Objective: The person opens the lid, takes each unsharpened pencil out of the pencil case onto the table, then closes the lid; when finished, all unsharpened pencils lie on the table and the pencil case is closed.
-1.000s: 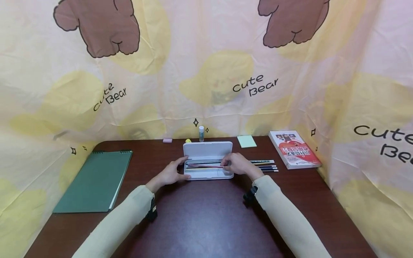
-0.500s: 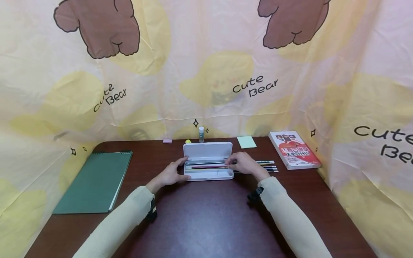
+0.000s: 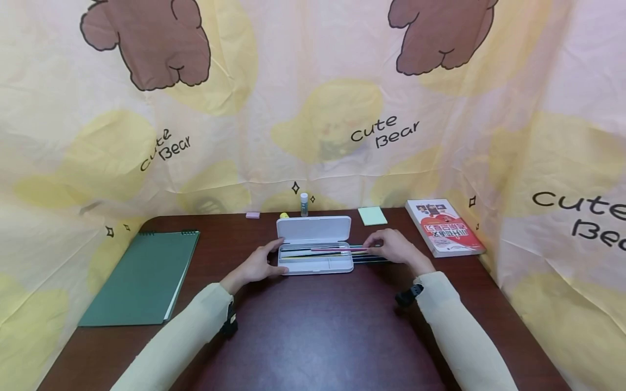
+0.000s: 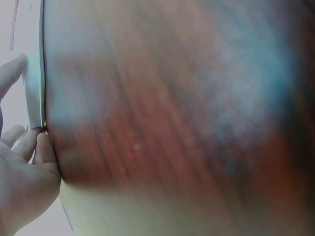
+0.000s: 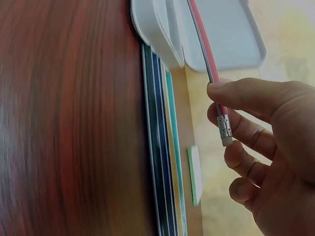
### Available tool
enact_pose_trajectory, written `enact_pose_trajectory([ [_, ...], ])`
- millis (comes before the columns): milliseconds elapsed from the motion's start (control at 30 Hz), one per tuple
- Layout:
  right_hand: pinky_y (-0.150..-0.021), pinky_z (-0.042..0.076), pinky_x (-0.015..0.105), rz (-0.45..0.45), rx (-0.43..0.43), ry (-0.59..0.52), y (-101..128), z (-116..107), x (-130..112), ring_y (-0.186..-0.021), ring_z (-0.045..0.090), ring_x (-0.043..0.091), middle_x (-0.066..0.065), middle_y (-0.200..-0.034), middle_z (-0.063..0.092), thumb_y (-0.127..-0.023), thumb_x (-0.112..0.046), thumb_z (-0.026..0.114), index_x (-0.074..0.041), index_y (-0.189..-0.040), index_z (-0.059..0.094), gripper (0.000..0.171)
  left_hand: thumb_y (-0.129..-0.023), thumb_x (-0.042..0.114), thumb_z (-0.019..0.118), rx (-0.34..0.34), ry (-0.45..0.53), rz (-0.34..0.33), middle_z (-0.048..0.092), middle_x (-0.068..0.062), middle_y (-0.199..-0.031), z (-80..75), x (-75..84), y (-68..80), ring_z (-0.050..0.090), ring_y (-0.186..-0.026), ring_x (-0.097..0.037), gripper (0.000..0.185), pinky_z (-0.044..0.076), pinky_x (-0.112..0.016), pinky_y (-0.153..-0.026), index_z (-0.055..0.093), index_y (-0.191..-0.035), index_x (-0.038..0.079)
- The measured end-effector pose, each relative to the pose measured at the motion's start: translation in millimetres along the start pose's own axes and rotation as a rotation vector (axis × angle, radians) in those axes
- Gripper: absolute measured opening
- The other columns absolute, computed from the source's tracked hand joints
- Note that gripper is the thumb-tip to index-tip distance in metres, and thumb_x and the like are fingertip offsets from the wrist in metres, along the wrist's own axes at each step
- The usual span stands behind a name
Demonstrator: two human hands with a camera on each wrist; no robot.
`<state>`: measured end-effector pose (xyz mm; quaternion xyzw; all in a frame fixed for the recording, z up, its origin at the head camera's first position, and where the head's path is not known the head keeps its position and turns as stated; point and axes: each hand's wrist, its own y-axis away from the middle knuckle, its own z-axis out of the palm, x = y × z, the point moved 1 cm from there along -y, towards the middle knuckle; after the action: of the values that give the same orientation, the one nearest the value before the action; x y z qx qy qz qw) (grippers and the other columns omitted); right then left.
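Observation:
An open white pencil case (image 3: pixel 313 267) lies on the table with its lid (image 3: pixel 313 230) raised at the back. My left hand (image 3: pixel 256 264) holds its left end, the thumb at the front corner and fingers toward the back; the left wrist view catches the thumb (image 4: pixel 11 73) against the case's side. Between thumb and index finger my right hand (image 5: pixel 285 128) pinches a red-striped pencil (image 5: pixel 205 46) near its white eraser end. That pencil reaches leftward over the case. Inside the case lies a yellow pencil (image 3: pixel 303 257). Several more pencils (image 5: pixel 160 118) lie on the table right of the case.
A green spiral notebook (image 3: pixel 142 279) lies at left, a red and white book (image 3: pixel 444 228) at right. Along the back are a pink eraser (image 3: pixel 252 215), a small yellow object (image 3: pixel 284 215), a glue stick (image 3: pixel 304 205) and green sticky notes (image 3: pixel 372 215). A printed curtain surrounds the table.
My right hand has moved right, from above the case to beyond its right end, drawing the red-striped pencil with it. The left hand has stayed at the case's left end.

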<state>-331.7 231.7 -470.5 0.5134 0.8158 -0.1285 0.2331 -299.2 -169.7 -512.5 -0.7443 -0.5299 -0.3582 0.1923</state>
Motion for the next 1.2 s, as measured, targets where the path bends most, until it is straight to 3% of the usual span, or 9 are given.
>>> enact_pose_trajectory([
  [333,-0.091,0.048,0.045,0.105,0.002,-0.006,24,-17,29,-0.101,0.059,0.024,0.000,-0.106,0.074,-0.092,-0.023,0.072,-0.022,-0.104,0.077,0.013,-0.081,0.033,0.084,-0.002,0.000,0.014,0.046,-0.012,-0.154,1.2,-2.2,-0.6,0.042,-0.142,-0.027,0.093,0.028,-0.052,-0.119,0.032,-0.157,0.018],
  [567,-0.091,0.048,0.045,0.151,-0.037,-0.050,36,-26,47,-0.101,0.058,0.024,0.001,-0.107,0.073,-0.093,-0.021,0.070,-0.017,-0.108,0.076,0.016,-0.081,0.034,0.084,0.002,-0.006,0.031,0.046,-0.013,-0.154,0.4,-2.9,-1.6,0.042,-0.141,-0.028,0.093,0.029,-0.052,-0.119,0.032,-0.157,0.016],
  [1200,-0.093,0.045,0.052,0.246,-0.066,-0.037,56,-34,75,-0.105,0.056,0.027,0.006,-0.113,0.072,-0.092,-0.021,0.071,-0.020,-0.106,0.076,0.015,-0.081,0.034,0.084,0.002,0.000,0.026,0.045,-0.013,-0.154,-1.5,-3.5,-2.0,0.042,-0.141,-0.028,0.093,0.028,-0.052,-0.119,0.033,-0.156,0.017],
])
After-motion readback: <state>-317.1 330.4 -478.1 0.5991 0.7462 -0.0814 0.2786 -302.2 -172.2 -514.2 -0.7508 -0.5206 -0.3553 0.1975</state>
